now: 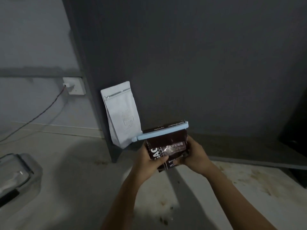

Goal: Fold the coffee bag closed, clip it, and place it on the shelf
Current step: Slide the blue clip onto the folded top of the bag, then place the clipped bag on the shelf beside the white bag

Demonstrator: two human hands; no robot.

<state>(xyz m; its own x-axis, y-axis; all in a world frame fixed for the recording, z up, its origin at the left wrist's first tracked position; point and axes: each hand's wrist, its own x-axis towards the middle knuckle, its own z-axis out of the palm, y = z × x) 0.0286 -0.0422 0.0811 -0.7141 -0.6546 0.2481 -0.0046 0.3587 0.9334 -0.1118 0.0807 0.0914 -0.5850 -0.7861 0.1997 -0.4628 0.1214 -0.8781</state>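
Gripping clipped coffee bag (167, 147), fingers (162, 159) of both hands; white bag (122, 113) just beside.

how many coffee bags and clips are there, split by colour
dark brown coffee bag, held by the left hand and right hand: 1
white coffee bag, leaning on the dark panel: 1
light blue clip, across the brown bag's top: 1
total: 3

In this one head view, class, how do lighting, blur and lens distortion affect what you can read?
Head view: dim, bluish light; the dark coffee bag print is only partly legible; the white bag label is washed out; the glass container at the left edge is blurred; the wide-angle lens bends the wall lines.
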